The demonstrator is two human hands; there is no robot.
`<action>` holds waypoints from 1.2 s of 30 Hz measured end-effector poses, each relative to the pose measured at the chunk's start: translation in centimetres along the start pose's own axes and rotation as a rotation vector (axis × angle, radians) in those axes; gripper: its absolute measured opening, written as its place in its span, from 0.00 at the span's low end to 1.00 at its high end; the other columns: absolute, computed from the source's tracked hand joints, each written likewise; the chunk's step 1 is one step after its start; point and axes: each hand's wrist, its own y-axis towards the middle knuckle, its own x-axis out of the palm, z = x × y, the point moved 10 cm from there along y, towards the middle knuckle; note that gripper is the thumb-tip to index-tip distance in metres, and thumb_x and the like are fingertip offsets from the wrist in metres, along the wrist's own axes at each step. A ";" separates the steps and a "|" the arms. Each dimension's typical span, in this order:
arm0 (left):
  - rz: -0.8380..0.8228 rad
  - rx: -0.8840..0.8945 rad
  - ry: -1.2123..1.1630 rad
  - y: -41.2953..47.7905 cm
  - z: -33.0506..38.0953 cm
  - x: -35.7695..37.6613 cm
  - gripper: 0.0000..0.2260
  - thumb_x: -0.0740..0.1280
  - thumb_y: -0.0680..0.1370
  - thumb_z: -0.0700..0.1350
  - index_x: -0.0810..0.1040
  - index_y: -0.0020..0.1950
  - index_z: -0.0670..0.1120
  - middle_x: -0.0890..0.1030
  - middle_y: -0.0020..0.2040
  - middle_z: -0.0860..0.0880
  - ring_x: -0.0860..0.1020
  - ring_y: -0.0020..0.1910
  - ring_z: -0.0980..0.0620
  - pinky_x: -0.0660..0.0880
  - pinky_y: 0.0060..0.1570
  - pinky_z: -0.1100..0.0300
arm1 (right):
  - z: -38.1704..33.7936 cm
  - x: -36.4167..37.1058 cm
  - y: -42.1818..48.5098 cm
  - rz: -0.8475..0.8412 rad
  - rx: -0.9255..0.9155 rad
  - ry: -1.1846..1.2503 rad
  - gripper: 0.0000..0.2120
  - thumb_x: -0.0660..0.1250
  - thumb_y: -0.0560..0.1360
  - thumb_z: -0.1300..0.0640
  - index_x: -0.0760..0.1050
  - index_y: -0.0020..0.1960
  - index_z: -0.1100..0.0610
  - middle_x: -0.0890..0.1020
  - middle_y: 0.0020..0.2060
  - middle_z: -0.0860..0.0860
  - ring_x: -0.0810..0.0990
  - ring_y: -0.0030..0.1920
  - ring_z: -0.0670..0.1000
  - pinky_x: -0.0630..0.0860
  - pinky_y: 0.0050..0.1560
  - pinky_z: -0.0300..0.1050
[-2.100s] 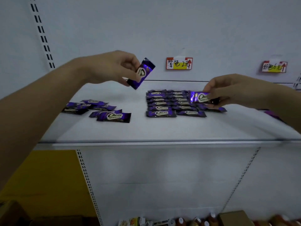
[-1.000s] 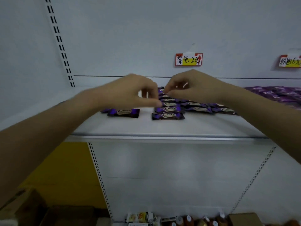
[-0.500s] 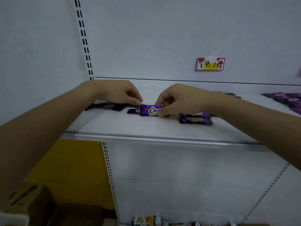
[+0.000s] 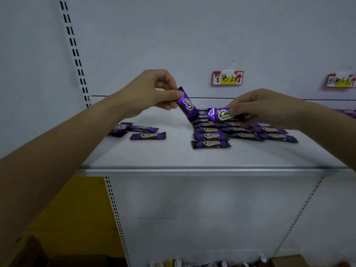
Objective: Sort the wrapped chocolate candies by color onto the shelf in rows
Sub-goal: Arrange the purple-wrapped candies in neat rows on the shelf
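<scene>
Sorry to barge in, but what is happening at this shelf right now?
A person is working at a white metal shelf. The left hand pinches a tilted purple foil-wrapped chocolate candy in the air by its upper end. The right hand holds a second purple candy level, low over the neat rows of purple candies under the red-and-yellow price tag. A small loose pile of candies lies unsorted further left.
</scene>
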 end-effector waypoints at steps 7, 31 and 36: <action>-0.238 0.019 0.006 0.5 2.0 6.8 0.05 0.67 0.76 0.37 0.79 0.49 0.45 0.78 0.42 0.46 0.83 0.39 0.52 0.81 0.45 0.60 | 2.8 -3.0 -4.9 -0.136 0.030 -0.237 0.05 0.70 0.72 0.59 0.82 0.47 0.54 0.85 0.41 0.53 0.78 0.40 0.45 0.71 0.45 0.40; -0.399 0.282 0.534 -0.6 5.4 15.6 0.04 0.72 0.73 0.48 0.81 0.47 0.53 0.82 0.41 0.60 0.79 0.43 0.60 0.76 0.49 0.60 | 4.4 -8.5 -9.0 0.207 -0.244 -0.116 0.07 0.71 0.70 0.64 0.83 0.47 0.55 0.86 0.43 0.49 0.83 0.46 0.44 0.75 0.55 0.33; -0.536 0.413 0.721 -1.7 5.2 18.8 0.10 0.68 0.77 0.49 0.81 0.57 0.51 0.78 0.50 0.62 0.73 0.51 0.63 0.66 0.51 0.76 | 6.1 -9.8 -8.3 0.226 -0.165 0.174 0.11 0.63 0.75 0.69 0.79 0.44 0.56 0.84 0.37 0.47 0.81 0.43 0.45 0.78 0.53 0.37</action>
